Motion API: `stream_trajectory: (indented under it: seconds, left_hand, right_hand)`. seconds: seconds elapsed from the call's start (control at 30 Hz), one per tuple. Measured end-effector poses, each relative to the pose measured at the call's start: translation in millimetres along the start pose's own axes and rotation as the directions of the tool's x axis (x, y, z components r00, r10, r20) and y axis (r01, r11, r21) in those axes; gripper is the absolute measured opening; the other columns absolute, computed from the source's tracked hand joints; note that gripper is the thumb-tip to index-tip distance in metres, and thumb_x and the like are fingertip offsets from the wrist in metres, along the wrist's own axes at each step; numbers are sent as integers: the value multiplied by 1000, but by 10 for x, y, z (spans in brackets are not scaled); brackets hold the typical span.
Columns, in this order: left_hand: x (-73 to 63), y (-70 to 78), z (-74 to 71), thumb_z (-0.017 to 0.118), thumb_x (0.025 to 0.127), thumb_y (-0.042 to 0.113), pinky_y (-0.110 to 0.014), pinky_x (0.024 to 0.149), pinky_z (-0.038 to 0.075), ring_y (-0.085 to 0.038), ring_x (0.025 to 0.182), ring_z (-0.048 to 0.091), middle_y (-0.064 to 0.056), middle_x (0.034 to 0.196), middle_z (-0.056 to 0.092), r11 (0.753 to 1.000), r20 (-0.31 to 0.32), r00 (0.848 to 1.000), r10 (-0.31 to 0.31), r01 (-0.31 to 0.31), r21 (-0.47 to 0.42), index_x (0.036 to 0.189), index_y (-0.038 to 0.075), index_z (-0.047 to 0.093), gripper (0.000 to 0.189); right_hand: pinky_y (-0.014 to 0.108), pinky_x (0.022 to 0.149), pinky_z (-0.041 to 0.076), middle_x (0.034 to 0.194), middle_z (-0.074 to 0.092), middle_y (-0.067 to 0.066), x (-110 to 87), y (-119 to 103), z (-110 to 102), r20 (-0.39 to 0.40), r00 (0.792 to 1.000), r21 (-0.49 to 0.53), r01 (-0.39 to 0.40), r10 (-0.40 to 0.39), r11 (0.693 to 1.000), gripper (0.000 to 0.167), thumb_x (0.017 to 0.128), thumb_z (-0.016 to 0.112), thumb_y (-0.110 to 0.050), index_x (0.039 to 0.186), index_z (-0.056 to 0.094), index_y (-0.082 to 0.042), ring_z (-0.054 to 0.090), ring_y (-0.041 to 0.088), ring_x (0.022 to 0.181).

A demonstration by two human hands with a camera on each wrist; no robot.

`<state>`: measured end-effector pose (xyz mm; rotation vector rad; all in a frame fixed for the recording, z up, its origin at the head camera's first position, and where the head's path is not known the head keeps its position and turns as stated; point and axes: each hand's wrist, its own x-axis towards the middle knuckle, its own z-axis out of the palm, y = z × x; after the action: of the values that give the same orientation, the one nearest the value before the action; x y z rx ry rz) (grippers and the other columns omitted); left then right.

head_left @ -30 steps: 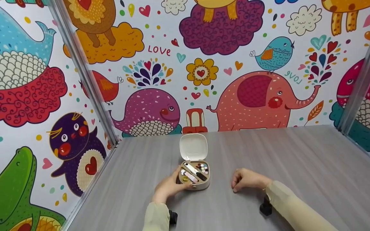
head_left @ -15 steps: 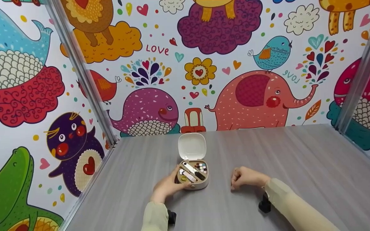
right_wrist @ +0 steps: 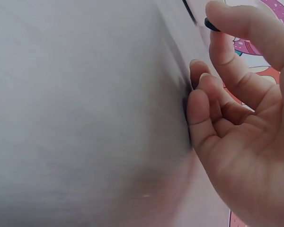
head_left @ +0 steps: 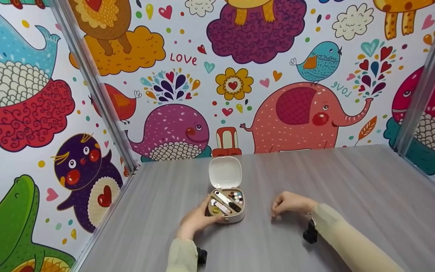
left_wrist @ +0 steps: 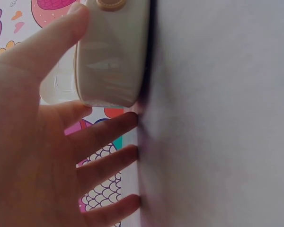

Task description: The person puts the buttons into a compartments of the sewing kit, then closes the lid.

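A small white sewing box [head_left: 234, 218] stands on the table with its lid [head_left: 225, 172] tipped up at the back. Buttons [head_left: 236, 197] fill its right compartment. Across the middle lies a slim white-and-black tool [head_left: 227, 200], its kind unclear. My left hand [head_left: 196, 219] holds the box's near left side between thumb and index finger; the other fingers are spread beside it, near the table, in the left wrist view. To the right of the box, my right hand [head_left: 292, 204] pinches a small dark button [right_wrist: 211, 25] between thumb and index finger, its other fingers curled by the tabletop.
The grey table [head_left: 157, 200] ends at a wall [head_left: 236, 124] printed with cartoon animals. Metal posts [head_left: 96, 87] stand at the left and right corners. In the box's left compartment are a pinkish-white item [head_left: 221, 207] and a yellow one [head_left: 216, 210].
The head view has shifted slightly. My right hand has lifted a little, with its wrist turned slightly. My left hand stays on the box, which has not visibly moved.
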<state>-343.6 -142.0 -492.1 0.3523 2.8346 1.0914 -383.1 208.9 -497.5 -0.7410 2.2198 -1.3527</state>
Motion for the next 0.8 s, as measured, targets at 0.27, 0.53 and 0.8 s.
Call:
stream_trajectory:
  seconds: [0.27, 0.53, 0.8]
  left_hand:
    - [-11, 8, -7, 72, 78, 57, -61, 93, 42, -48, 119, 50, -30, 139, 46, 1000, -12, 1000, 14, -14, 24, 153, 8, 27, 101]
    - [-25, 8, 1, 70, 79, 60, -59, 92, 43, -47, 117, 52, -30, 138, 47, 999, -22, 1000, 15, -14, 51, 153, 8, 28, 101]
    - [-4, 11, 10, 72, 78, 59, -61, 95, 41, -48, 121, 49, -30, 141, 44, 1000, -12, 1000, 12, -12, 27, 154, 8, 26, 102]
  right_hand:
    - [29, 62, 47, 76, 70, 5, 16, -78, -56, -66, 998, -45, 8, -10, 999, 11, 83, 73, -8, 84, 75, 3, 57, 16, 66]
    - [23, 62, 48, 78, 71, 4, 94, -167, -106, -136, 988, -89, 57, -69, 994, 13, 80, 76, -7, 84, 75, 5, 56, 9, 68]
    - [24, 59, 42, 78, 69, 0, 203, -242, -110, -137, 986, -124, 78, -94, 989, 10, 82, 71, -7, 81, 76, 1, 50, 7, 65]
